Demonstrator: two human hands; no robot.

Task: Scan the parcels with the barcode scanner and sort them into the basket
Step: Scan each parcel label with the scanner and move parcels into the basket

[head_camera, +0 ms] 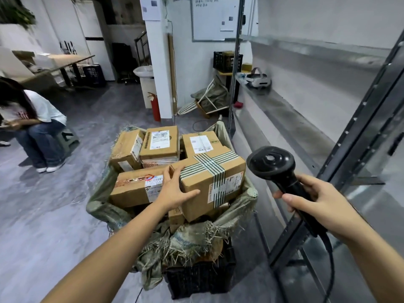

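Observation:
Several cardboard parcels fill a black basket [201,281] lined with a frayed green woven sack [238,213]. On top lies a parcel with crossed green striped tape [215,178]. My left hand [175,189] grips its near left corner, thumb on the front face and fingers over the top edge. To the right, my right hand [314,200] holds a black barcode scanner [277,169] by its handle, head raised and facing me, cable hanging down. Other parcels: one with a white label [159,141], one at the back right [202,142], one low on the left [135,186].
A grey metal shelving rack [328,119] runs along the right, with a white headset [259,79] on its shelf. A person sits on a stool [32,123] at the left. A red fire extinguisher [155,106] stands by a white pillar. Grey floor lies to the left.

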